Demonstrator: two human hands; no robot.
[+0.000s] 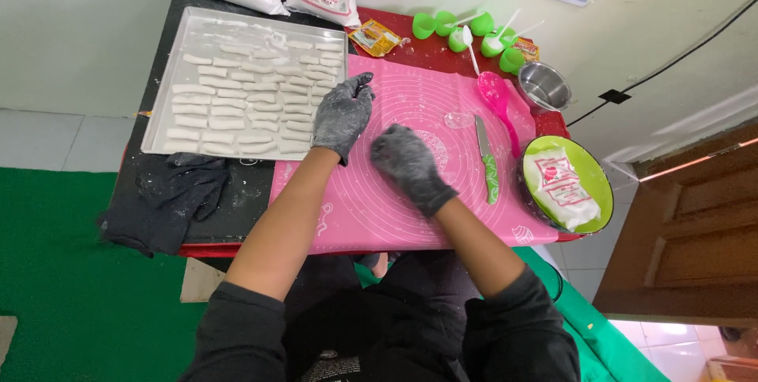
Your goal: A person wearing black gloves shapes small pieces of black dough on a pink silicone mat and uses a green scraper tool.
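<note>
Fingers of both gloved hands, left hand (342, 115) and right hand (409, 162), curl empty over pink mat (379, 208), between dough tray (162, 125) and knife (486, 159).

Left hand (342, 116) and right hand (408, 162) gloved, floury, palms down.

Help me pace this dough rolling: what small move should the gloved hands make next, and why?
Probably lift the right hand off the pink mat to check what it presses; anything under it is hidden. The left hand hovers by the tray, whose rows of white dough sticks leave bare space along the far edge.
</note>
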